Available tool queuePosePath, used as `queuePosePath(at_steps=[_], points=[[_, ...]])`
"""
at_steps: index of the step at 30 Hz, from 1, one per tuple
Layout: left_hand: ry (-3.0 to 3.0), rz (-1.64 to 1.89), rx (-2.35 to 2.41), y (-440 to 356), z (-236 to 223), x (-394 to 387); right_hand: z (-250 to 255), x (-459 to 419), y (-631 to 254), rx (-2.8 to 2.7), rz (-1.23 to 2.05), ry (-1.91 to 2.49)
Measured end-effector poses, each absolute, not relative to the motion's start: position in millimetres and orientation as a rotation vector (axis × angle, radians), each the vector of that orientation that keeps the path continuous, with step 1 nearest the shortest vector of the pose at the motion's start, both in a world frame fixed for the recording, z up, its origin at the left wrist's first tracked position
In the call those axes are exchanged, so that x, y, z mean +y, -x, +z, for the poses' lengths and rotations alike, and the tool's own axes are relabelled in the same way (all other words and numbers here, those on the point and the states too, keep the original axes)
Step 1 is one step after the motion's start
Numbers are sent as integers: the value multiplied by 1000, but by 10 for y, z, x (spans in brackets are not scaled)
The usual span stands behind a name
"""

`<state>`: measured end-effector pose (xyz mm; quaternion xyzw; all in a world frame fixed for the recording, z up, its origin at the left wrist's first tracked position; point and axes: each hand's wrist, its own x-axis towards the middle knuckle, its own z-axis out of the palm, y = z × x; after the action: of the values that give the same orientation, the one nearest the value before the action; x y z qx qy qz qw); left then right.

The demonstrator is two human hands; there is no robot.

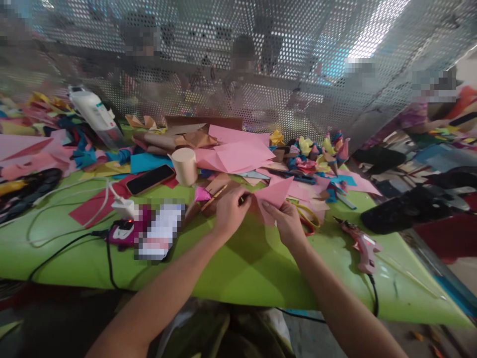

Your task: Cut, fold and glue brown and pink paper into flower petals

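Observation:
A piece of pink paper (278,193), folded or curled to a point, is held up over the green table by both hands. My right hand (288,221) grips its lower right part, thumb on the near face and fingers behind. At the paper's left corner, my left hand (231,210) is closed in a pinch, its fingertips partly hidden. Behind my right hand lie scissors (311,219) with yellow and red handles. A small bright pink cone (202,194) and a thin brown stick (214,197) rest left of my left hand.
A glue gun (363,246) lies at right near a dark bottle (413,209). Left are a phone (150,179), a lit-screen phone (161,231) and a power strip (124,232) with cables. Pink sheets (238,151), a paper roll (185,166) and paper flowers (316,151) line the back.

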<state>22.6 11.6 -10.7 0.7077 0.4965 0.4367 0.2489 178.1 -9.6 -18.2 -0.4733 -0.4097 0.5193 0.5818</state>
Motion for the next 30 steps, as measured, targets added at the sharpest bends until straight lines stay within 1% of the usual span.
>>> queuePosePath(at_steps=[11,24,30], points=[[-1940,1276,1436,-283,-69,121,-188,-97,-1756,-1000,1151,1095],[-1549,1201,1015,-283,-174,189,-234,-64,-1790,-943,1167,1020],[-1500,1215,1028,-308,-202,197,-258,-66,-1819,-987,1185,1042]])
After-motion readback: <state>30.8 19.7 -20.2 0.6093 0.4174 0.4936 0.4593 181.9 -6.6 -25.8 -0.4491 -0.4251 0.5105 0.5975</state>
